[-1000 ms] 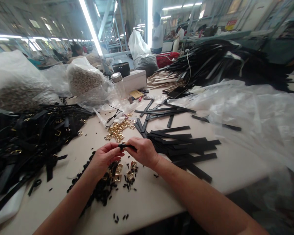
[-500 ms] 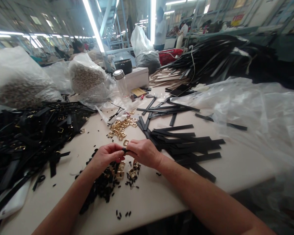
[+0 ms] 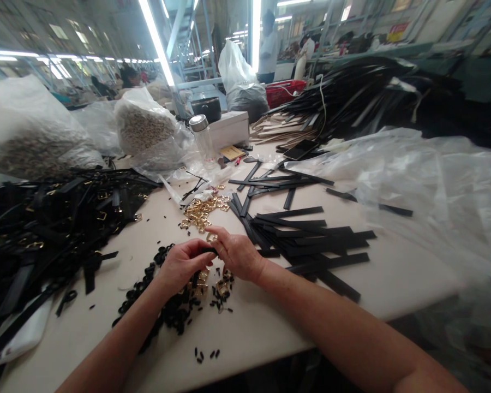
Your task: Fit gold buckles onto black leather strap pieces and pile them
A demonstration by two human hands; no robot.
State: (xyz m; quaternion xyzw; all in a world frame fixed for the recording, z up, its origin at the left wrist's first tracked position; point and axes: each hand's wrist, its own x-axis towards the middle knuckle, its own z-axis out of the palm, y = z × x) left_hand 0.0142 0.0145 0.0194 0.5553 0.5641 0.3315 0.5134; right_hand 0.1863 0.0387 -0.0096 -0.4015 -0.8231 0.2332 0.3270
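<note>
My left hand (image 3: 186, 266) pinches one end of a black strap (image 3: 270, 252), which passes under my right hand and sticks out on its far side. The fingers of my right hand (image 3: 239, 255) are closed at a small gold buckle (image 3: 211, 237), just above the strap. My palm hides the strap's middle. Behind my fingers lies a heap of gold buckles (image 3: 200, 212). Small black loops (image 3: 175, 314) are piled beneath my left forearm, and more gold buckles (image 3: 222, 287) lie among small black bits below my hands.
Flat black straps (image 3: 311, 240) are spread on the right, beside a clear plastic sheet (image 3: 429, 185). Buckled straps (image 3: 65, 218) form a large pile at left. Further back stand filled plastic bags (image 3: 145, 128), a glass bottle (image 3: 203, 142) and a white box (image 3: 231, 131).
My right hand's fingers have opened out from the pinch beside my left hand and reached onto the gold buckle. A length of strap now shows to the right of that hand.
</note>
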